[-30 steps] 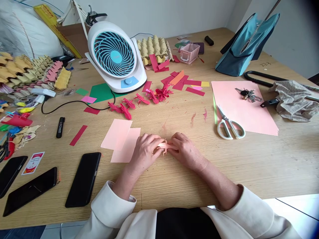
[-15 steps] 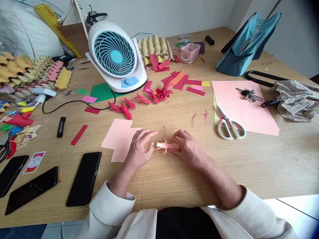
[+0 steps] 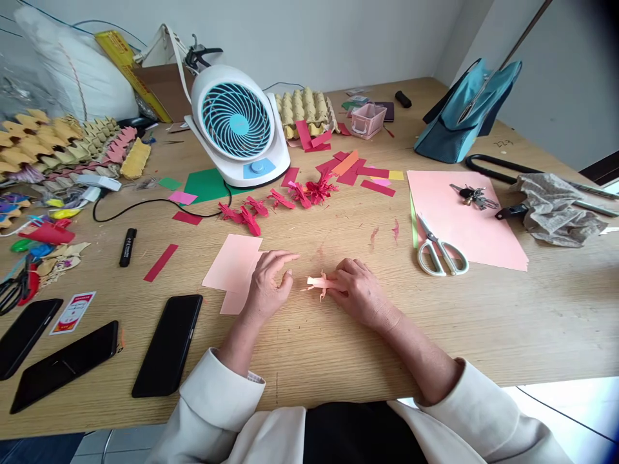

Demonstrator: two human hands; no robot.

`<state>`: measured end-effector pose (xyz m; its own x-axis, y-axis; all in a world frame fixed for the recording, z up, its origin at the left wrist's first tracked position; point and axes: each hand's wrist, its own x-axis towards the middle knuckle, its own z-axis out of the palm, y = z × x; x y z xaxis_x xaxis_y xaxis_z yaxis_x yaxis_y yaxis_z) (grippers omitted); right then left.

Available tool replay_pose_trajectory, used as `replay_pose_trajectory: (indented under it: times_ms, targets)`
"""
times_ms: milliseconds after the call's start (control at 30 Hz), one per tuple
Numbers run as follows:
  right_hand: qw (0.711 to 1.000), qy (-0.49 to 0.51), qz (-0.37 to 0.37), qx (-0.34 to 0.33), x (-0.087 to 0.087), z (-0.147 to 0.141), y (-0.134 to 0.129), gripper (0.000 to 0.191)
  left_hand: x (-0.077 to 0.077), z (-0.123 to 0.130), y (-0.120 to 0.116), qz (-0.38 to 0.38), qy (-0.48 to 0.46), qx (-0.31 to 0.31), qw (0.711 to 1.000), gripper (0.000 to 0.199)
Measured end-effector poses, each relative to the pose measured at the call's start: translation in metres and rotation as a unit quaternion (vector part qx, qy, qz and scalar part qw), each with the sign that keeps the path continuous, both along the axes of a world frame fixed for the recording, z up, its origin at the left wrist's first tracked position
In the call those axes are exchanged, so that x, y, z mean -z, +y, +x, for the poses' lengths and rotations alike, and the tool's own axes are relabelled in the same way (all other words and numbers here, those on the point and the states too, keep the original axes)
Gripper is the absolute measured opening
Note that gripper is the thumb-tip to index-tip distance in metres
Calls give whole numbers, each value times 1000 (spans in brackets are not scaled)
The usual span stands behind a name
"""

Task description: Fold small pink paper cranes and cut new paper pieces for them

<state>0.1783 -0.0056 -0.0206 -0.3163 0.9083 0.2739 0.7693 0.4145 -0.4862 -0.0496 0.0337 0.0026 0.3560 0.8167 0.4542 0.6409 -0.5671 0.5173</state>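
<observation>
A small pale pink folded-paper figure (image 3: 319,282) with thin spread legs lies level over the middle of the table. Its right end is between the fingers and thumb of my right hand (image 3: 360,293). My left hand (image 3: 269,287) is left of the figure, apart from it, with thumb and fingers spread and nothing between them. Beneath and beside my left hand are pale pink paper pieces (image 3: 229,264). Several red folded-paper figures (image 3: 251,220) form a row beyond my hands.
White scissors (image 3: 441,248) and keys (image 3: 474,196) rest on large pink sheets (image 3: 483,238) at right. A fan (image 3: 236,125) stands at the back left. Phones (image 3: 167,345) and a black marker (image 3: 128,247) lie at left, a blue bag (image 3: 447,132) at the back right.
My left hand has moved slightly left, away from the pink figure. My right hand keeps its hold. The camera view has shifted a little.
</observation>
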Motion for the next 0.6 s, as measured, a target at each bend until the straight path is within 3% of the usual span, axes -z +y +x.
replay_pose_trajectory:
  times_ms: [267, 433, 600]
  targets:
    - [993, 80, 20, 84, 5, 4, 16, 16, 9, -4, 7, 6, -67, -39, 997, 33]
    - [987, 75, 23, 137, 0, -4, 50, 15, 14, -1, 6, -1, -95, -51, 994, 31]
    - [980, 77, 12, 183, -1, -31, 92, 17, 20, 0, 6, -4, -111, -56, 992, 32]
